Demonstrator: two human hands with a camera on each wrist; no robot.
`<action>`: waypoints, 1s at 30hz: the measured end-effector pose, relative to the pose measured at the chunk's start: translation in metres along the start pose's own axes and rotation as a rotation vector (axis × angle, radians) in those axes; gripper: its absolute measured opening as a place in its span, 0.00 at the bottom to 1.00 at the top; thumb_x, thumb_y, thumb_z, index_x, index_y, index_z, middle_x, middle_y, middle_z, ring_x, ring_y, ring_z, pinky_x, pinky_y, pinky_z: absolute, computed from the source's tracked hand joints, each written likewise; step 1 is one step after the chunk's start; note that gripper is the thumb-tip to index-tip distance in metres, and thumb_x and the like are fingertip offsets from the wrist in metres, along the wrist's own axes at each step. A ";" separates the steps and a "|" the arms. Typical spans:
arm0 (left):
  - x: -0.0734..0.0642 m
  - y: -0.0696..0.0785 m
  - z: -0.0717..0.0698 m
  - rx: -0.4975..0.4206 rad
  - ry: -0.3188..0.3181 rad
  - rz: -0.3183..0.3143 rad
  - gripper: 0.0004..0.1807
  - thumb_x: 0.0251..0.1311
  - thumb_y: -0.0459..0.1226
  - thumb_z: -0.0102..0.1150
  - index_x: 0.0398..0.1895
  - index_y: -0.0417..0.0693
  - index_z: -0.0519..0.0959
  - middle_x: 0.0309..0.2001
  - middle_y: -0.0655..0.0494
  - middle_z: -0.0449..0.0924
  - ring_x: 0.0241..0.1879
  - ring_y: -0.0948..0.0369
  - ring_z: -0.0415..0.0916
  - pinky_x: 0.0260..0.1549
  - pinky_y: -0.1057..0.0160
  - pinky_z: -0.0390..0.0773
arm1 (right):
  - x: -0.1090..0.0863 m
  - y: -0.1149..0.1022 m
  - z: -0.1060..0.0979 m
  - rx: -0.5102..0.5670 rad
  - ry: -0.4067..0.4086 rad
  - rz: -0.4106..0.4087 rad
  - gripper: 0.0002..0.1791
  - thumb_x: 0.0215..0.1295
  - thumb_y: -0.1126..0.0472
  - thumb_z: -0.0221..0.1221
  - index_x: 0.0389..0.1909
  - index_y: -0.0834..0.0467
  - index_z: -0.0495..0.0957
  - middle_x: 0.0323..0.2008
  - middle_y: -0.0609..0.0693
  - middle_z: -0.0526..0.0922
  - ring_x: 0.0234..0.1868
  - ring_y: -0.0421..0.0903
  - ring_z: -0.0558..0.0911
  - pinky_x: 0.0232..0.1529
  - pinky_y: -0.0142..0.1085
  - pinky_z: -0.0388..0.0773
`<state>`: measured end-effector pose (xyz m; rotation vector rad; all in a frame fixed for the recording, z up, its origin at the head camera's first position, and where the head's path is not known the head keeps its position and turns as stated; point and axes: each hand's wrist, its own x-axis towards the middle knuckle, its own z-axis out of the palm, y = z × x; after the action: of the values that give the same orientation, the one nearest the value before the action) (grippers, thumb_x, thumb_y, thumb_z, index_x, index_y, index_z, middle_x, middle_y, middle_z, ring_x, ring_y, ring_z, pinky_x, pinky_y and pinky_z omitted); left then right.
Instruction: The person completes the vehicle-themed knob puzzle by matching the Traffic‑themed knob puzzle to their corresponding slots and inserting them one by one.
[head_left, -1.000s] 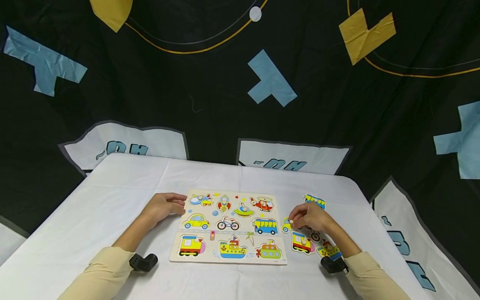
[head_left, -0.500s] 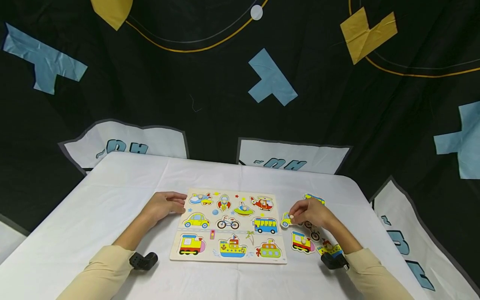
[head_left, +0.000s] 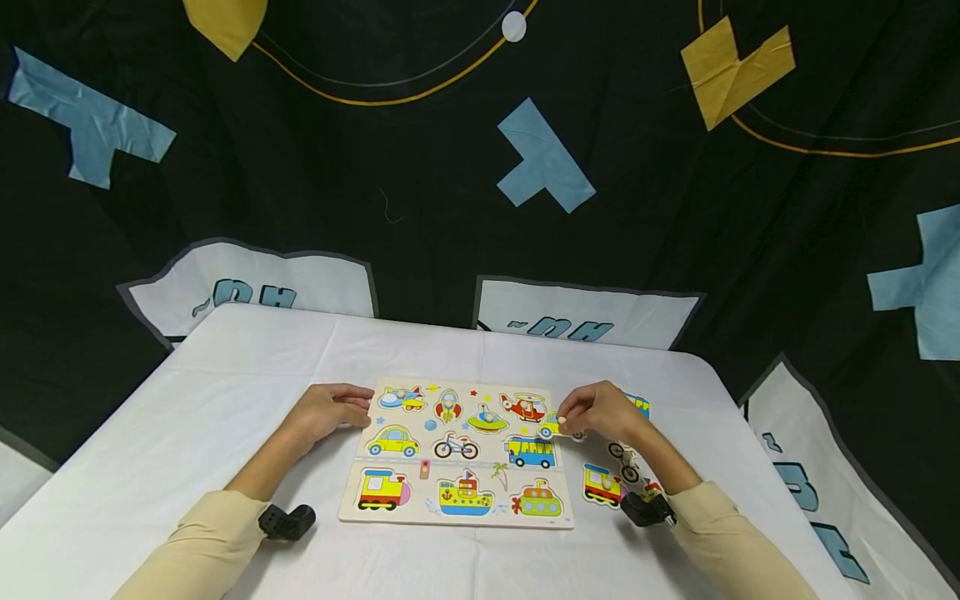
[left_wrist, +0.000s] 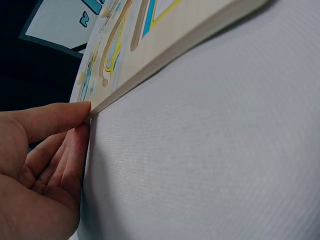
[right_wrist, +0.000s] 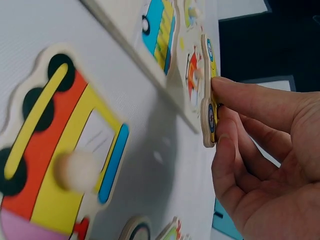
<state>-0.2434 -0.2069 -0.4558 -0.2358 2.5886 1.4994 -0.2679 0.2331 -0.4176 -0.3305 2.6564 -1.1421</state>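
Observation:
A wooden knob puzzle board (head_left: 480,462) with printed vehicles lies on the table. My left hand (head_left: 330,415) rests at its left edge; in the left wrist view the thumb (left_wrist: 65,116) touches the board's edge, with the other fingers beside it. My right hand (head_left: 603,412) pinches a yellow car puzzle piece (head_left: 549,426) by its knob, raised over the board's right edge near the helicopter piece (head_left: 525,407). In the right wrist view the car piece (right_wrist: 205,105) is seen edge-on, tilted, with the fingers partly hiding its face.
Right of the board lie a train piece (head_left: 602,485), a bicycle piece (head_left: 624,462), a bus piece (head_left: 640,404) and a ship piece mostly hidden by the right arm. A white cloth covers the table (head_left: 420,562). A dark curtain (head_left: 420,183) hangs behind.
My right hand has lifted the car piece from beside the board and carried it left and up, over the board's right edge. The left hand has stayed in place.

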 end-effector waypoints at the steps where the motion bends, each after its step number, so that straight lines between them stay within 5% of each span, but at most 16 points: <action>1: 0.000 0.000 0.000 -0.002 0.000 -0.001 0.29 0.51 0.34 0.72 0.60 0.41 0.81 0.45 0.50 0.88 0.44 0.58 0.81 0.45 0.62 0.75 | 0.001 -0.002 0.001 -0.002 0.002 -0.001 0.11 0.49 0.64 0.75 0.33 0.60 0.86 0.27 0.48 0.83 0.29 0.44 0.77 0.34 0.39 0.76; 15: 0.000 -0.001 0.000 -0.009 0.002 0.005 0.27 0.52 0.34 0.72 0.59 0.41 0.81 0.44 0.51 0.88 0.44 0.59 0.81 0.43 0.65 0.75 | 0.016 -0.032 0.027 0.008 -0.019 -0.026 0.10 0.49 0.63 0.76 0.31 0.57 0.86 0.24 0.46 0.82 0.29 0.43 0.76 0.32 0.35 0.71; 30: -0.001 0.000 0.001 -0.003 0.014 -0.021 0.28 0.52 0.35 0.73 0.59 0.42 0.81 0.42 0.52 0.88 0.45 0.56 0.80 0.52 0.54 0.74 | 0.032 -0.064 0.067 -0.010 -0.019 -0.070 0.09 0.49 0.62 0.77 0.29 0.55 0.86 0.22 0.44 0.83 0.28 0.42 0.77 0.36 0.35 0.71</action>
<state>-0.2421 -0.2058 -0.4556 -0.2739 2.5866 1.5006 -0.2713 0.1352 -0.4197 -0.4381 2.6538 -1.1405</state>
